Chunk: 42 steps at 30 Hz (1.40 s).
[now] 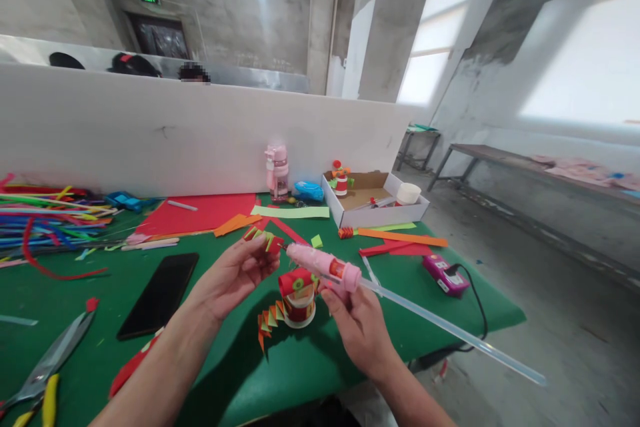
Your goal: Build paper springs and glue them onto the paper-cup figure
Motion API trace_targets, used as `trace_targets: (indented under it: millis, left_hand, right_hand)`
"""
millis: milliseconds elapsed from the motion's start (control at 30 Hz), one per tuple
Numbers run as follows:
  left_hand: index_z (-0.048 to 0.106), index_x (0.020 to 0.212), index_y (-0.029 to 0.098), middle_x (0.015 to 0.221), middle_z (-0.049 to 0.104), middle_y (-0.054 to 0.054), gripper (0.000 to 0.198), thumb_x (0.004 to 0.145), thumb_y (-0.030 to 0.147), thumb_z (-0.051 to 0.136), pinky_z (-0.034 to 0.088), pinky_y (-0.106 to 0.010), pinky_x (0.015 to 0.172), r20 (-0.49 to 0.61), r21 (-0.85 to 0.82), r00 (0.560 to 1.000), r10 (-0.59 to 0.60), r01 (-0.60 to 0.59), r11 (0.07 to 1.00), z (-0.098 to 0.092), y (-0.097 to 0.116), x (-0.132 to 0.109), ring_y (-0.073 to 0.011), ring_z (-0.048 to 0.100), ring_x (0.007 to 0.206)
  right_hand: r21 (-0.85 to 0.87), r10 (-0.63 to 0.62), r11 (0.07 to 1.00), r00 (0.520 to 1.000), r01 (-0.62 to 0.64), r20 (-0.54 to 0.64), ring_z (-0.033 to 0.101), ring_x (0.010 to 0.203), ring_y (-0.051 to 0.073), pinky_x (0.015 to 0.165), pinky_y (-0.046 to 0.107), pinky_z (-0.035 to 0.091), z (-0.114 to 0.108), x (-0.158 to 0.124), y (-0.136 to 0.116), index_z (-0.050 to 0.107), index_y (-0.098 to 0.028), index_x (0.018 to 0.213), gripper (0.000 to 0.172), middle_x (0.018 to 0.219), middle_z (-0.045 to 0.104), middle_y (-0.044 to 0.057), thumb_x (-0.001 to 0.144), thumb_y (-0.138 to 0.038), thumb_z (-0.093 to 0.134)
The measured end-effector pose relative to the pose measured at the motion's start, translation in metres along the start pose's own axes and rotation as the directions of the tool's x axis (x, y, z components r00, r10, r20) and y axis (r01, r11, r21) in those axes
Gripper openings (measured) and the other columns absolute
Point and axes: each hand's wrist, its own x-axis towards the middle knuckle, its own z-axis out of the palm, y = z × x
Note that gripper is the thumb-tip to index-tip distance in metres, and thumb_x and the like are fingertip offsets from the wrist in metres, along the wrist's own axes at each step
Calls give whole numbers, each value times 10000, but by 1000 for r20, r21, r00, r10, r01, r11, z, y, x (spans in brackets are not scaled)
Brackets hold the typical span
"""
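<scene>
Glue gun (324,265) (right hand (357,327)) seemingly touching folded paper (263,238).

Left hand (235,277) pinched on folded paper strip (263,238), raised above green counter (320,360). Right hand (357,323) wrapped round pink glue gun (325,265), nozzle just beside strip; clear glue stick (450,330) jutting from rear, past counter edge. Red paper figure (299,297) upright between hands. Black phone (160,293), scissors (50,363) at left.

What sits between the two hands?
Head view: a red paper-roll figure, between the left hand pinching a folded strip and the right hand holding the pink glue gun.
</scene>
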Motion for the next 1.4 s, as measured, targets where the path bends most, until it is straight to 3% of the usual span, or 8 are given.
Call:
trace_targets:
  millis: [200,500,667,833,1267,1400]
  left_hand:
    - [663,883,115,730,708,-67,124,869,54,556,613,-262,597,-21,11,1000,2,-2,1000,1,-1,1,-145,674,600]
    - [675,857,91,728,714,-79,141,882,47,543,610,-255,589,11,26,1000,14,-14,1000,1,-1,1,-146,680,602]
    - [682,870,95,731,717,-70,154,887,45,537,613,-261,593,10,33,1000,7,-7,999,1,-1,1,-146,682,604]
    - [679,845,91,723,714,-70,166,889,38,528,605,-248,578,-4,40,1000,17,-17,999,0,-1,2,-143,679,593]
    - [678,833,95,716,714,-64,191,900,34,510,611,-254,585,-12,55,1000,-1,1,998,1,-2,-1,-136,676,586]
    - [686,818,86,705,710,-62,210,903,32,502,611,-249,582,-1,55,1000,3,-3,998,1,-3,0,-129,667,577]
  right_hand:
    - [-30,-31,999,1000,31,0,706,898,244,844,332,565,1,-1,1,682,-183,1105,286,962,749,108,944,-322,490]
    - [-39,-55,998,998,55,6,714,945,232,819,300,565,4,-3,5,671,-165,1099,250,1035,754,105,942,-281,516]
    - [-36,-38,999,999,38,4,719,901,226,788,292,567,4,-4,6,673,-169,1076,235,998,759,98,944,-276,511]
    - [-29,-38,999,999,40,35,712,969,235,851,304,555,5,-5,7,669,-162,1094,249,1022,753,104,948,-287,510]
    - [-55,-40,998,999,40,3,719,866,226,772,294,563,4,-3,7,680,-150,1038,239,959,756,105,950,-288,506]
    - [-30,-40,999,999,40,20,715,927,230,809,295,559,4,-3,8,678,-165,1065,240,1023,751,103,946,-295,515]
